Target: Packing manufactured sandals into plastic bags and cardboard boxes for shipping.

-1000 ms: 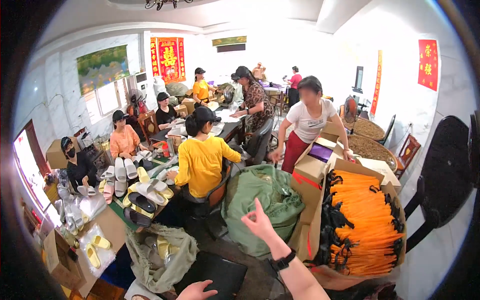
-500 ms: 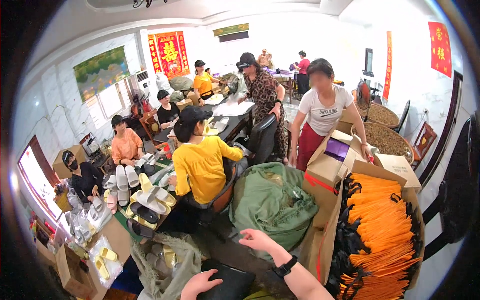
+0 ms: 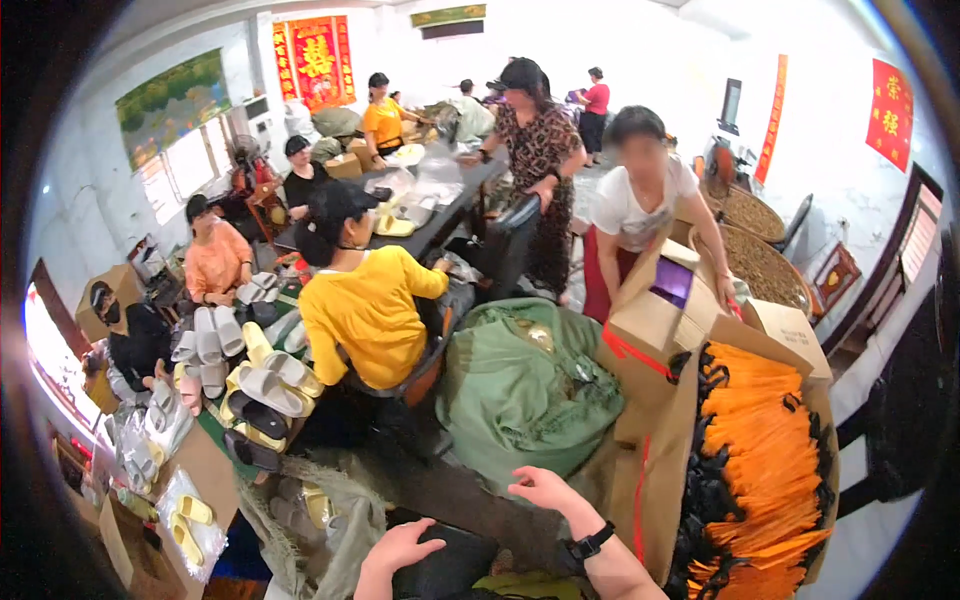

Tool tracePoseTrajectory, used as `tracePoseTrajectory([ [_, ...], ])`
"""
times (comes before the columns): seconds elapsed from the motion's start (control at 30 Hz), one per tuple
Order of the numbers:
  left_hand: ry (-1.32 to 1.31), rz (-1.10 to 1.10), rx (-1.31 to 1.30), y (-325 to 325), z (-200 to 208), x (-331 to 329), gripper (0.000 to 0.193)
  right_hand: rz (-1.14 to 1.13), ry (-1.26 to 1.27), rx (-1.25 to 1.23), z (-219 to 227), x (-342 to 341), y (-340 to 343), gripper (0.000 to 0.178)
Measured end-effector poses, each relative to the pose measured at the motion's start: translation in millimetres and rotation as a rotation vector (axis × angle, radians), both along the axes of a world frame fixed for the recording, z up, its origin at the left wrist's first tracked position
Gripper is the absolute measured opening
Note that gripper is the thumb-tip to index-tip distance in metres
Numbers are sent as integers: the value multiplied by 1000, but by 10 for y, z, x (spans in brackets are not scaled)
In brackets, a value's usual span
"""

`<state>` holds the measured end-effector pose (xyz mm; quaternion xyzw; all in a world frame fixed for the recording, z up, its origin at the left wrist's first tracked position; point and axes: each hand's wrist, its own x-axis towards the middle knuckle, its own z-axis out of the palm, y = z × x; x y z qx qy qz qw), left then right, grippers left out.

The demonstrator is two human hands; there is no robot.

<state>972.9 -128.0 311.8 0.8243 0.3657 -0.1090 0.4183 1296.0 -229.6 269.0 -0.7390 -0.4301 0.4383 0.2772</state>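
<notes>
My left hand (image 3: 402,546) is low in the middle, over a black seat-like surface (image 3: 450,566), its thumb apart from its fingers and nothing in it. To its right, my right hand (image 3: 545,492), with a black watch (image 3: 590,541) on the wrist, is held in the air with loosely bent, parted fingers and is also bare. A large green cloth sack (image 3: 530,400) bulges just beyond it. Left of my left hand stands an open woven sack (image 3: 345,510) with slippers inside. A tall cardboard box (image 3: 655,490) of orange bags with black straps (image 3: 755,440) stands at my right.
Yellow, white and black slippers (image 3: 265,390) are heaped on the table at left. A person in yellow (image 3: 370,320) sits beyond. A person in a white shirt (image 3: 645,205) leans over a box with a purple item (image 3: 672,281). Several others work around the tables.
The view has shifted a little, and the sacks and box sit slightly further left. My right hand has moved a little right and my left hand slightly up. The person in white bends further forward.
</notes>
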Motion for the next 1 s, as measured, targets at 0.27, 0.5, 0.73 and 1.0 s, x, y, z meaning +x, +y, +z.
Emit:
tracePoseTrajectory([
  [0.27, 82, 47, 12, -117, -43, -63, 71, -127, 175, 157, -547, -177, -253, 51],
  [0.5, -112, -156, -95, -88, -57, 306, 70, -674, 316, 631, -409, 220, 369, 30],
  [0.73, -371, 80, -467, 597, -727, 593, 60, -925, 239, 724, -222, 1083, 309, 21],
  [1.0, -540, 422, -949, 1454, -1021, 1690, 64, -1285, -221, 834, -469, 2202, 202, 48],
])
